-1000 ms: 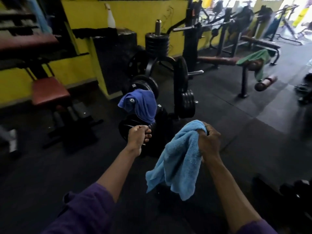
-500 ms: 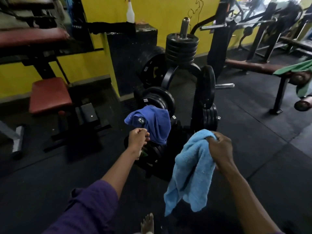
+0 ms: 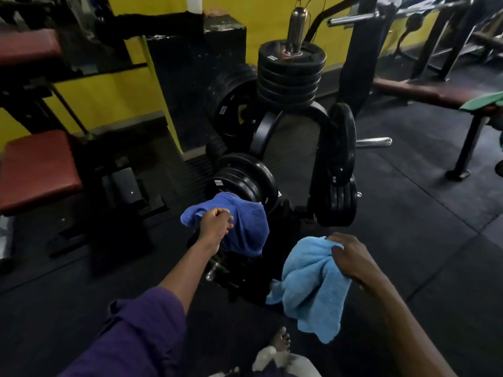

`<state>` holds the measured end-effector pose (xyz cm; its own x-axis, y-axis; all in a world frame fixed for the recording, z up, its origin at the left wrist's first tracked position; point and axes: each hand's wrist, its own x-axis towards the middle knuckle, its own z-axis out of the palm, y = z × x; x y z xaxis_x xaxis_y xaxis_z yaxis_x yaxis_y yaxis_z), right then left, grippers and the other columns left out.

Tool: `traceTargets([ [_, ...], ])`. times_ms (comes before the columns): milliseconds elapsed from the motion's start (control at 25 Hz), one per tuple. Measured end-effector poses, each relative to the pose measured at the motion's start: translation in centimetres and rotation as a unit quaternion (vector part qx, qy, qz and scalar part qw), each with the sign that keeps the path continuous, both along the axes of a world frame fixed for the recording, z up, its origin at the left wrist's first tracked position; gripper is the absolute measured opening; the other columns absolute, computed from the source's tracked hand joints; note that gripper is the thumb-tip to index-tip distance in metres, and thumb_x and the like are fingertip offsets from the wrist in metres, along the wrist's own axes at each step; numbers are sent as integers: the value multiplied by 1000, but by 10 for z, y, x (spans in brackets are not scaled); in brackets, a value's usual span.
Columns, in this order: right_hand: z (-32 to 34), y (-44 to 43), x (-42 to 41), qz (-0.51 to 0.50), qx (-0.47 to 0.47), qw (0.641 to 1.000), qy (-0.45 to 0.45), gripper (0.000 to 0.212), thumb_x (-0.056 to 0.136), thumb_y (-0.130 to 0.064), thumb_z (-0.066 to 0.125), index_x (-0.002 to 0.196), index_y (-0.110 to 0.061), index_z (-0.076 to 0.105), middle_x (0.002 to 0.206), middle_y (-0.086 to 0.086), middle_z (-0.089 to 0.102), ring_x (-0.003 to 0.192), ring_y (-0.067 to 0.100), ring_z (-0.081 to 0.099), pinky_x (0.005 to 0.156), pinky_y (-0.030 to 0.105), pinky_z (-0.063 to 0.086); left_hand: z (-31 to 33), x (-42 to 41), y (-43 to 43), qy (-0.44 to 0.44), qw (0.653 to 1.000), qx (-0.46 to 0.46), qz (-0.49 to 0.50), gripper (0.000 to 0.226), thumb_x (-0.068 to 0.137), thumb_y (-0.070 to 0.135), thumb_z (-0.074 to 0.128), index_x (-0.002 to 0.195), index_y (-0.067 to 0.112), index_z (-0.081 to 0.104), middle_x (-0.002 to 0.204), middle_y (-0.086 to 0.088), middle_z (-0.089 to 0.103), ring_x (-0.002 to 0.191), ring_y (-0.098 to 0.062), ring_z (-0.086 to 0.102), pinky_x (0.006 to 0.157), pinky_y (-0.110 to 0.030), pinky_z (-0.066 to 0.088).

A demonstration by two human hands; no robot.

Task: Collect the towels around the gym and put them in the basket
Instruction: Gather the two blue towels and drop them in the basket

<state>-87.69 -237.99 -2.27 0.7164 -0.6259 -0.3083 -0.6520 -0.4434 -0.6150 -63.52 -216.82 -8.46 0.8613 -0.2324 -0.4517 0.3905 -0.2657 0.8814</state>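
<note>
Left hand (image 3: 216,224) now reaching dark blue towel (image 3: 245,227) at 12 o'clock, fingers curling onto it — right hand (image 3: 351,257) still gripping light blue towel (image 3: 310,284); 2nd pickup starting.

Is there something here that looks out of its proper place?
Yes. A dark blue towel is draped over the weight plate rack, and a green towel lies on a bench at the right edge.

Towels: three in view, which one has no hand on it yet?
The green towel, draped on the bench at far right. The left hand is closed on the dark blue towel on the weight rack; the right hand holds the light blue towel.
</note>
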Motion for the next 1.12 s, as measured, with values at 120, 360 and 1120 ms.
traceTargets([
  [120, -5, -33, 21, 59, -26, 998, 8, 38, 82, 4, 46, 80, -22, 73, 70, -9, 73, 69, -1, 68, 56, 14, 49, -4, 26, -20, -63, 994, 74, -46, 16, 94, 18, 49, 85, 16, 62, 83, -5, 67, 80, -26, 64, 67, -32, 50],
  [360, -18, -57, 63, 31, -23, 998, 54, 16, 81, -20, 66, 68, -12, 65, 63, -4, 67, 58, 7, 62, 46, 15, 43, -26, 70, -47, -223, 909, 295, -193, 33, 88, 17, 60, 118, 4, 62, 123, -17, 60, 113, -35, 59, 95, -44, 49],
  [1120, -25, -8, 133, 164, -59, 973, 152, 23, 89, -25, 68, 72, -33, 55, 82, -3, 65, 75, 16, 64, 71, 35, 56, -74, 112, -16, -240, 860, 338, -298, 43, 95, 17, 47, 136, 12, 55, 130, -18, 52, 113, -37, 53, 89, -38, 44],
])
